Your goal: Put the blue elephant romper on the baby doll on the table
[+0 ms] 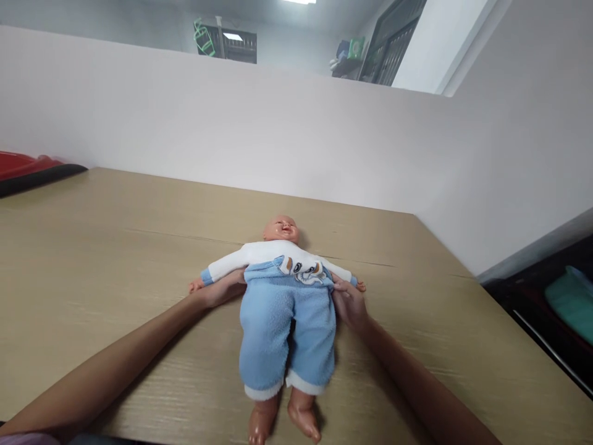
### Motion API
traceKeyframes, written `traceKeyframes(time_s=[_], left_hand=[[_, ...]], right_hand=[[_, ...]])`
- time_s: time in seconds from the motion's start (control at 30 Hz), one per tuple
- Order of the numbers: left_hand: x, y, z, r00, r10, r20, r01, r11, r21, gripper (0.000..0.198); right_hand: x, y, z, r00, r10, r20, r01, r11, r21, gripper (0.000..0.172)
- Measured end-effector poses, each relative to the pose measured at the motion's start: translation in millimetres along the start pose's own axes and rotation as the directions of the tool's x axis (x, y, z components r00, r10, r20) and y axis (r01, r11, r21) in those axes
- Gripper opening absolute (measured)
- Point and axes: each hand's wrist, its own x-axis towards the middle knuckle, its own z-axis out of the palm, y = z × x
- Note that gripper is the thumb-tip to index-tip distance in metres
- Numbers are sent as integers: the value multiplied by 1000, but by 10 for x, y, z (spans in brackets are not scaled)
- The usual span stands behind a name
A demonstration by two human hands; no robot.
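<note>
A baby doll (280,230) lies on its back on the wooden table (115,247), head away from me, arms spread. It wears a white top (264,252) and fluffy light blue trousers (282,321). My left hand (221,289) grips the trousers' waistband at the doll's left side as I see it. My right hand (348,301) pinches the waistband on the other side. Both hands are closed on the fabric. The doll's bare feet (282,421) point toward me.
A white partition wall (278,123) runs along the table's far and right edges. A red and black object (28,168) sits at the far left. Past the table's right edge lies a dark area with a teal item (572,303).
</note>
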Motion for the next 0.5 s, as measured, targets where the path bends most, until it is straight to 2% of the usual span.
traceKeyframes(time_s=[0.1, 0.17, 0.23, 0.3, 0.4, 0.5], left_hand=[[-91, 74, -251, 993, -114, -7, 114, 989, 96, 50], [-152, 140, -382, 980, -180, 83, 162, 969, 187, 47], [-192, 194, -464, 957, -205, 203, 162, 964, 210, 46], [-205, 225, -504, 946, -191, 261, 140, 970, 201, 46], [-182, 241, -519, 953, -136, 271, 87, 979, 183, 48], [-120, 231, -471, 955, -91, 283, 46, 986, 163, 45]], right_hand=[[-34, 1, 68, 999, -8, 44, 7, 1000, 31, 38], [-57, 0, 95, 998, -9, 63, 5, 998, 63, 34], [-71, -8, 103, 998, -2, 60, -4, 995, 101, 30], [-73, -19, 100, 1000, 13, 18, -15, 993, 117, 27], [-53, -32, 94, 998, 14, -68, -9, 997, 80, 22], [-12, -40, 80, 987, -57, -153, 58, 998, -2, 19]])
